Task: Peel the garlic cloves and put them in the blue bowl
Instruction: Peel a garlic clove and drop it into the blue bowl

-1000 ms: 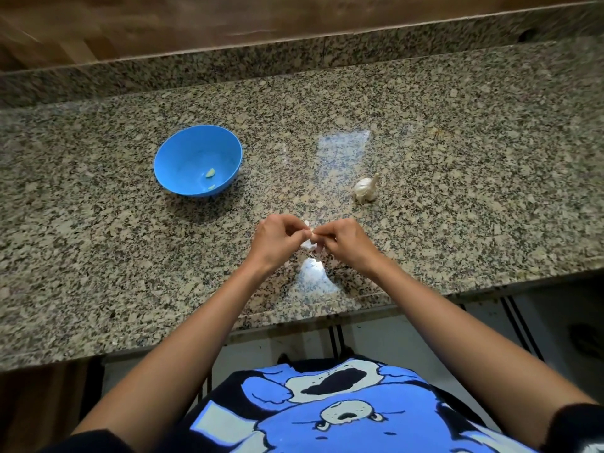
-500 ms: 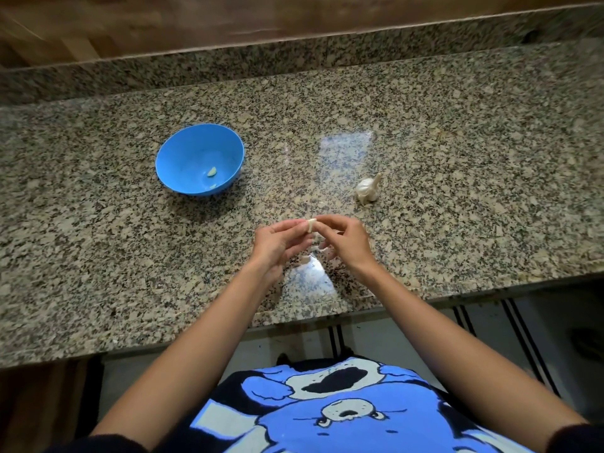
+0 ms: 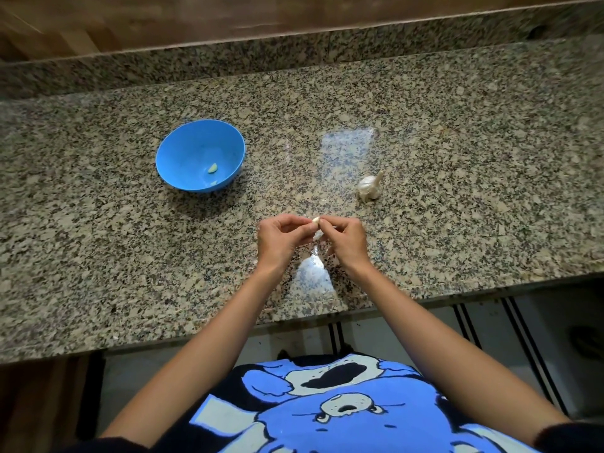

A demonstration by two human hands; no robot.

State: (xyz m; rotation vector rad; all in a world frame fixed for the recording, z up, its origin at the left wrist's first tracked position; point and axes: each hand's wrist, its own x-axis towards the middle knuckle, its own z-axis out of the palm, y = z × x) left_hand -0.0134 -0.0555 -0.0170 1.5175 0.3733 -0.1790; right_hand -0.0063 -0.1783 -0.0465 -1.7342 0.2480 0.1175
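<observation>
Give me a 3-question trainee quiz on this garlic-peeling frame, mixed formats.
1. True or false: the blue bowl already holds peeled garlic pieces.
2. Multiple choice: where is the garlic bulb? A) inside the bowl B) on the granite countertop, to the right of the hands and beyond them C) in the left hand
3. Fill in: both hands, left and right hand, pinch one garlic ____ between their fingertips.

Key: 1 true; 2 B; 3 clove
</observation>
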